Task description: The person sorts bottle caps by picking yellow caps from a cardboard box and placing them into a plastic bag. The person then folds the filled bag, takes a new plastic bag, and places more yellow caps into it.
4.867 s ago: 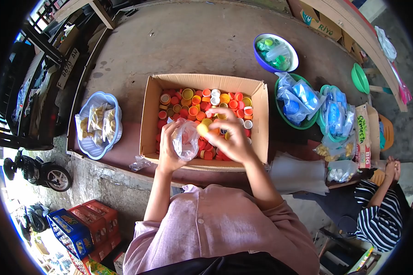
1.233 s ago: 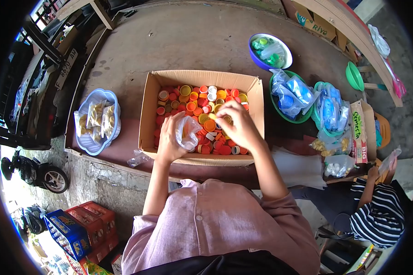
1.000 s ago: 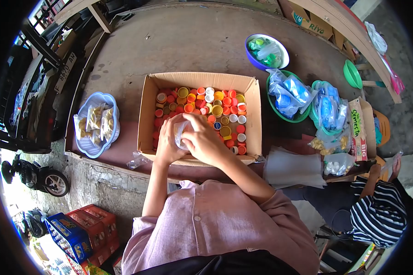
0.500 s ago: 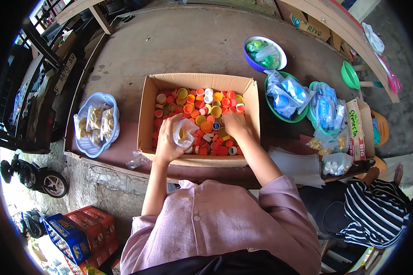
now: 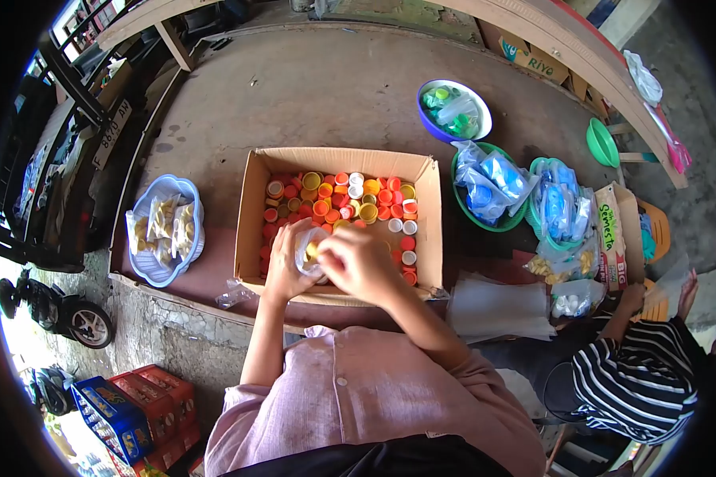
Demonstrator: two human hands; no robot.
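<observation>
Holding a clear bag (image 5: 301, 255), the left fingers (image 5: 286, 241) are left of "Semesta" cardboard (image 5: 612, 238).

The table (image 5: 318, 87) bears a carton (image 5: 350, 161) — and baskets (image 5: 199, 229).

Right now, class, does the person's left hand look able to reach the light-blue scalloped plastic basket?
Probably yes: between the left hand and basket seem to lie only the left wall of the brown cardboard box and tabletop. The hand holds a clear plastic bag, so it may need freeing.
</observation>
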